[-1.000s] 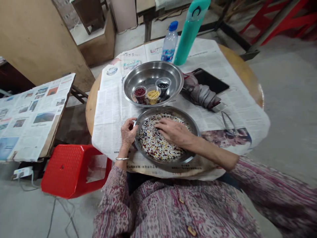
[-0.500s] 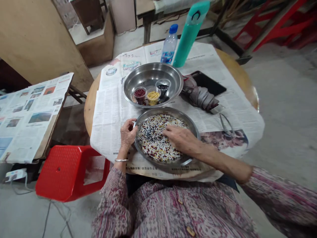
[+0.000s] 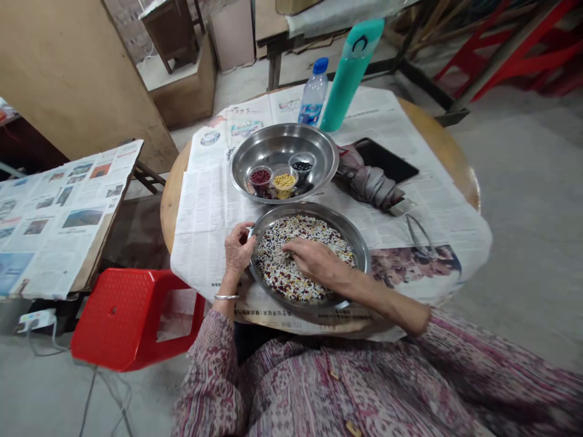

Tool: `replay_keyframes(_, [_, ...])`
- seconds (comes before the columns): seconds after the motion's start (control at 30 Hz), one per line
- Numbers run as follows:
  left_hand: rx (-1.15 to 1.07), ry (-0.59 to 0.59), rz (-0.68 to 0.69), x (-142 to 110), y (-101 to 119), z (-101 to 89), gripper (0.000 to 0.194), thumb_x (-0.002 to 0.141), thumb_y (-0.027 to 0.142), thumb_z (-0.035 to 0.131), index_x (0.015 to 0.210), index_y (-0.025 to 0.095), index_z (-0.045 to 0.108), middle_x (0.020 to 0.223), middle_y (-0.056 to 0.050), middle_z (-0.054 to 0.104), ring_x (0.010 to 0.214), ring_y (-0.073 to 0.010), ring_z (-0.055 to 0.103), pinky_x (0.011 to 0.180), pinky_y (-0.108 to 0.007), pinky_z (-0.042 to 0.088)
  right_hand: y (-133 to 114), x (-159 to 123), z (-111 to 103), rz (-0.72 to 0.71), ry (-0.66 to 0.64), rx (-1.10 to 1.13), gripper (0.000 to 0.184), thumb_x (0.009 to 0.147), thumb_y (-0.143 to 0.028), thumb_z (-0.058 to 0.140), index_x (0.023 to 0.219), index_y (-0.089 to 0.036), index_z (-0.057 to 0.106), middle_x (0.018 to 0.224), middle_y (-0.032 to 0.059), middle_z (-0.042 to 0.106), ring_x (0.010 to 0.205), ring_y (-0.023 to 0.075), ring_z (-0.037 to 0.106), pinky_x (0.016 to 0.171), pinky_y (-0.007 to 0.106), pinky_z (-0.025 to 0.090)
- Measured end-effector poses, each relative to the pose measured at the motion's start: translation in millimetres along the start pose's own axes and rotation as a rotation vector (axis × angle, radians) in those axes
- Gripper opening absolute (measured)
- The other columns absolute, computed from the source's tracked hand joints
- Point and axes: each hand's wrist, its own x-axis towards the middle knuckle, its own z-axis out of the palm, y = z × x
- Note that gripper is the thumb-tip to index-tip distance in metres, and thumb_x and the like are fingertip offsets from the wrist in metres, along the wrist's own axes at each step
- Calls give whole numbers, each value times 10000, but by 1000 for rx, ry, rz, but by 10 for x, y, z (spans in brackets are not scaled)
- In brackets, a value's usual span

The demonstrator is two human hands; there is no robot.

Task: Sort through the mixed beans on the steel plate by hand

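A shallow steel plate (image 3: 310, 209) holds a spread of mixed beans (image 3: 300, 233) in white, dark red, black and yellow. My left hand (image 3: 238, 249) grips the plate's near-left rim. My right hand (image 3: 314, 262) rests over the middle of the beans, its fingertips down among them, and I cannot tell whether they pinch any. Beyond the plate, a wider steel basin (image 3: 282, 142) holds several small clear cups: red beans (image 3: 261, 181), yellow beans (image 3: 285, 184) and black beans (image 3: 302, 167).
Newspaper (image 3: 209, 212) covers the round wooden table (image 3: 449, 142). Behind the basin stand a water bottle (image 3: 313, 97) and a teal flask (image 3: 348, 76). A folded grey umbrella (image 3: 371, 182) lies to the right. A red plastic stool (image 3: 132, 318) stands left, near a newspaper-covered table (image 3: 64, 212).
My right hand has shifted left across the beans, with its fingers reaching further into them. My left hand stays on the rim, and the view has moved slightly.
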Motion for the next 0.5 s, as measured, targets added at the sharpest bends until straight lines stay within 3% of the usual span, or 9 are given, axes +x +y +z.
replay_keyframes(0.17, [-14, -6, 20, 3, -4, 2, 254, 759, 116, 658, 1001, 182, 695, 639, 83, 475, 586, -87, 422, 601, -213, 359, 53, 258, -140, -35, 49, -133, 481, 848, 12, 437, 1213, -185, 681, 1180, 110, 694, 1066, 227, 622, 890, 339, 518])
replay_keyframes(0.3, [-2, 12, 7, 0, 6, 9, 249, 752, 128, 654, 990, 186, 700, 642, 81, 466, 588, -90, 418, 597, -216, 351, 169, 409, -240, 65, 40, -300, 340, 986, -194, 444, 1222, -159, 688, 1176, 166, 681, 1101, 300, 574, 868, 407, 509])
replay_keyframes(0.4, [-1, 10, 4, -9, 18, 13, 261, 744, 120, 651, 991, 187, 700, 642, 81, 468, 584, -88, 414, 594, -215, 348, 182, 310, -244, 42, -49, -228, 333, 1018, -248, 430, 1200, -156, 693, 1110, 154, 676, 1072, 282, 596, 878, 394, 507])
replay_keyframes(0.5, [2, 10, 9, -16, 20, 18, 270, 743, 99, 630, 991, 184, 695, 629, 84, 455, 586, -89, 406, 596, -213, 346, 129, 28, -267, -58, -132, -87, 273, 1015, -214, 440, 1088, -183, 702, 1052, 109, 672, 962, 215, 635, 841, 337, 507])
